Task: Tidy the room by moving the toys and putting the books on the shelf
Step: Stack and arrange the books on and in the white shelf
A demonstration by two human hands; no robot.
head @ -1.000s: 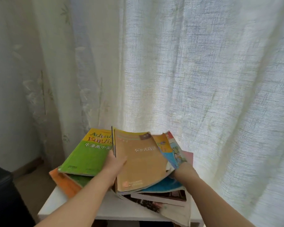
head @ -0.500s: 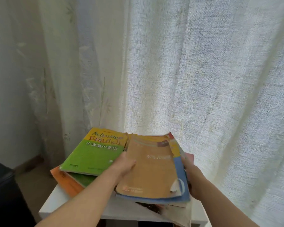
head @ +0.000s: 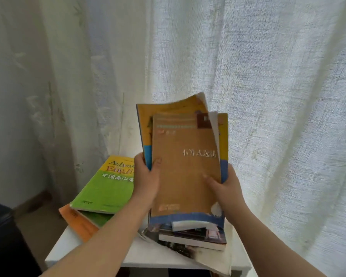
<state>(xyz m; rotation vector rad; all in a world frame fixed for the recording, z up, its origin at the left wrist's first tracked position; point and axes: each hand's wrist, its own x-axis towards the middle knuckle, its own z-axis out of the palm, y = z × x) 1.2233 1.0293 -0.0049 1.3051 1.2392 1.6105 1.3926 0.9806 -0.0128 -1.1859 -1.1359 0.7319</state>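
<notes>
1. At the centre of the view, both hands hold a small bundle of books upright and tilted toward the camera. A brown book [head: 185,170] is in front, with a yellow-and-blue book [head: 224,136] just behind it.
2. The left hand [head: 146,176] grips the bundle's edge at 9 o'clock, thumb on the brown cover and fingers curled round the back.
3. The right hand [head: 227,186] clasps the opposite edge at about 4 o'clock. Its thumb presses the brown cover; the fingers are wrapped behind, out of sight.
4. At 1 o'clock on the bundle, a cover corner curls away from the pages.
5. At 6 o'clock the bundle's lower edge meets a stack of dark-covered books [head: 192,237] lying on a white table [head: 148,254] — I cannot tell whether it rests on them or hangs just above.
6. At 8 o'clock from the bundle, a green book [head: 108,188] lies flat on an orange book [head: 78,222] that juts past the table's edge.
7. A white curtain [head: 268,76] hangs behind everything, and a dark object [head: 0,236] fills the frame's 7 o'clock corner.
</notes>
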